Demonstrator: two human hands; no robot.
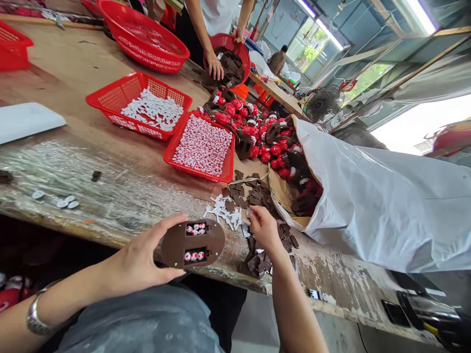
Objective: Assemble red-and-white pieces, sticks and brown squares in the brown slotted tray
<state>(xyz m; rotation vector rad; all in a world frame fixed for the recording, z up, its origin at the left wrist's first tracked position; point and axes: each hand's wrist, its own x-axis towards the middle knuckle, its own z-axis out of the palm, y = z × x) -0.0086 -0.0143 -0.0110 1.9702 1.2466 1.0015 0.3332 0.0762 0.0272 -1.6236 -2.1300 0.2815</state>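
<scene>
My left hand (pixel 147 257) grips a brown oval plastic base (pixel 174 245) by its edge, thumb and fingers on opposite sides. Two rectangular slots in its face hold small white dice (pixel 196 229) with red and dark dots. My right hand (pixel 262 225) is over the table, its fingertips pinched together; what lies between them, if anything, I cannot make out. Just left of those fingertips lies a loose heap of white plastic pieces (pixel 224 212). Small flat brown plastic pieces (pixel 259 262) are scattered around and below the right hand.
Red baskets hold white pieces (pixel 150 110) and many dice (pixel 202 144). Red and brown toys (pixel 257 125) spill from a large white sack (pixel 368 196) on the right. Across the table, a co-worker's hand (pixel 214 66) reaches into a red basket (pixel 245 59) of brown pieces.
</scene>
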